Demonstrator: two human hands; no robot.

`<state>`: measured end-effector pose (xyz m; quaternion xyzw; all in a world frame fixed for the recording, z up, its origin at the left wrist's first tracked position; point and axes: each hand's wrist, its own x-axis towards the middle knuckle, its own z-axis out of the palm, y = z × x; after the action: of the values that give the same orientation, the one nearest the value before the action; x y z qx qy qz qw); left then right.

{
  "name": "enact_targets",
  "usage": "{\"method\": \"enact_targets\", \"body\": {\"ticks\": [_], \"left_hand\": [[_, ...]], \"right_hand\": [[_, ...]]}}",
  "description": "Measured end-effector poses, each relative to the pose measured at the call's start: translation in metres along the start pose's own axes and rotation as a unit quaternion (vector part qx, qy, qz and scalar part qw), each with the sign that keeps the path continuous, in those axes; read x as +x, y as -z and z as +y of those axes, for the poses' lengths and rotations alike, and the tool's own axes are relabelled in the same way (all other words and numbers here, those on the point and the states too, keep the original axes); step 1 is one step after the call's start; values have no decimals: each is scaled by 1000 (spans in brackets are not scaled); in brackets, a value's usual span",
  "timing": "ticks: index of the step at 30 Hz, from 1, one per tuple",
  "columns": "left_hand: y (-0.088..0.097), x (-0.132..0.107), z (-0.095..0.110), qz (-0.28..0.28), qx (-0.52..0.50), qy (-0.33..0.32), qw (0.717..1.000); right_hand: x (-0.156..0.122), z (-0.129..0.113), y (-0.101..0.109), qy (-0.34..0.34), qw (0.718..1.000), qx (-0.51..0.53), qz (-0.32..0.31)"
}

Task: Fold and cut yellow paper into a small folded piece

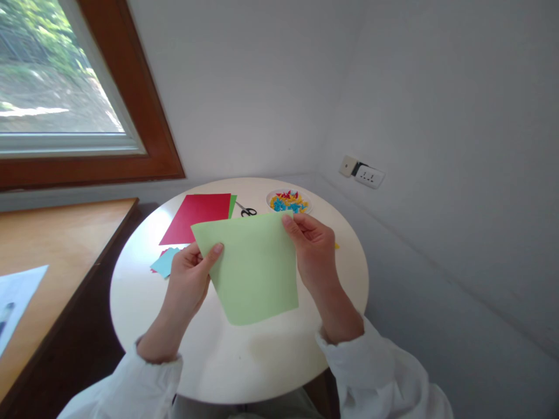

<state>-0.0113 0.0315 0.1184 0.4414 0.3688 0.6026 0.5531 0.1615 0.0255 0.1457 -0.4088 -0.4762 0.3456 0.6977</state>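
Observation:
A light green sheet of paper [255, 267] is held up over the round white table [244, 355], tilted slightly. My left hand [190, 279] pinches its left edge with the thumb on top. Its upper right corner is gripped by my right hand [312, 247], fingers closed on the paper. Both arms wear white sleeves.
On the table behind the sheet lie a red sheet [196, 216] over a green one, black scissors [247, 210], a small light blue paper [165, 262] and a white dish of coloured paper bits [288, 202]. A wooden ledge [56, 250] stands left; a wall socket [369, 176] is right.

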Motion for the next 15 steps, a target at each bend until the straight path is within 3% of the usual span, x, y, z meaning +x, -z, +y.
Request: {"method": "enact_targets", "body": {"ticks": [15], "left_hand": [[-4, -7, 10, 7, -1, -5, 1000]], "right_hand": [[-2, -5, -1, 13, 1000, -19, 20]]}}
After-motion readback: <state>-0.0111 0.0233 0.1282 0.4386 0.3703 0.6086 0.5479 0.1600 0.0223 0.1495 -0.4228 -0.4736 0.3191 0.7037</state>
